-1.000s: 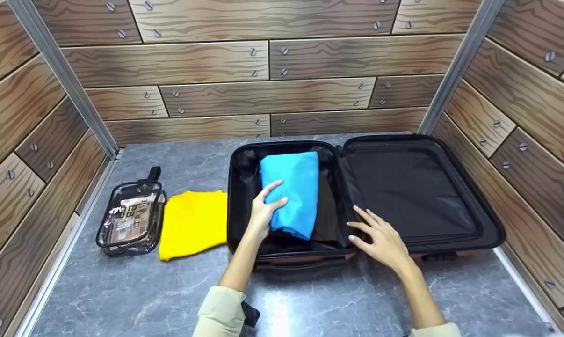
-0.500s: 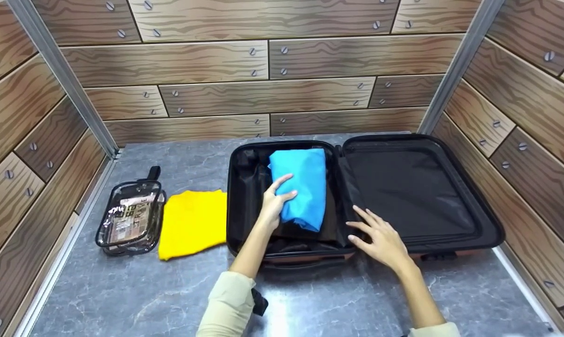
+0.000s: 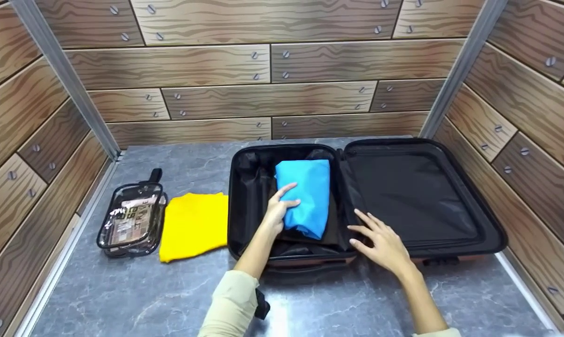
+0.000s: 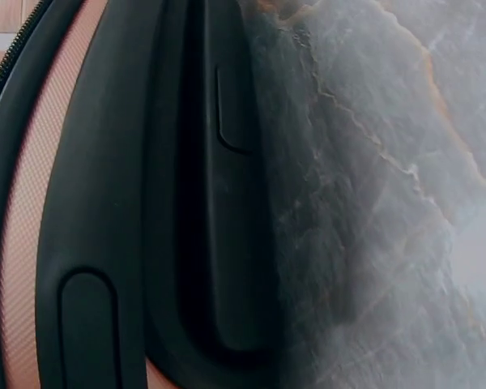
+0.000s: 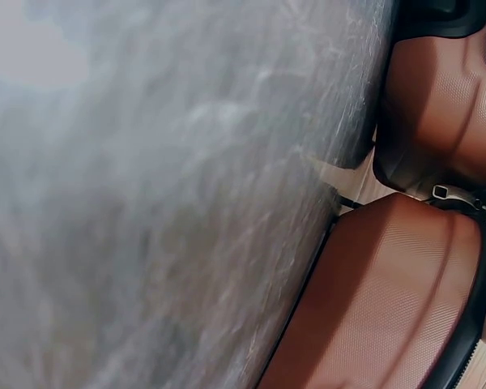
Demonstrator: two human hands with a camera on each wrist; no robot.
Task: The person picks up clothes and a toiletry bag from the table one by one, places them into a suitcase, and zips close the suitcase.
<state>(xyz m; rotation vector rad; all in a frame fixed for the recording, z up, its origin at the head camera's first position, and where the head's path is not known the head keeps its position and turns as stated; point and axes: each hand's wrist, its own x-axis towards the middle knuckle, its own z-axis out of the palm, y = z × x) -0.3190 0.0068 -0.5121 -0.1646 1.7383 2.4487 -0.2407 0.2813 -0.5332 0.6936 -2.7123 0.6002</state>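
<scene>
A folded blue cloth (image 3: 312,187) lies in the left half of an open suitcase (image 3: 234,187), over a dark brown cloth (image 3: 332,220). My left hand (image 3: 278,208) grips the blue cloth at its left edge, index finger and thumb showing on top; the other fingers are hidden. At the suitcase's hinge side, my right hand (image 3: 380,241) is spread with straight fingers, fingertips right at the seam between the two halves. The left wrist view shows the suitcase's black side handle (image 4: 235,203); the right wrist view shows its reddish-brown shell (image 5: 381,300).
Left of the suitcase lies a folded yellow cloth (image 3: 195,227). Beyond it sits a clear pouch (image 3: 130,220) with black trim, a palette inside. The suitcase lid (image 3: 413,196) lies open to the right. Wood-patterned walls (image 3: 272,65) enclose the grey marbled table (image 3: 146,299).
My left hand has carried the blue cloth rightward across the suitcase's left half, then slightly down toward the near side. My right hand has stayed in place.
</scene>
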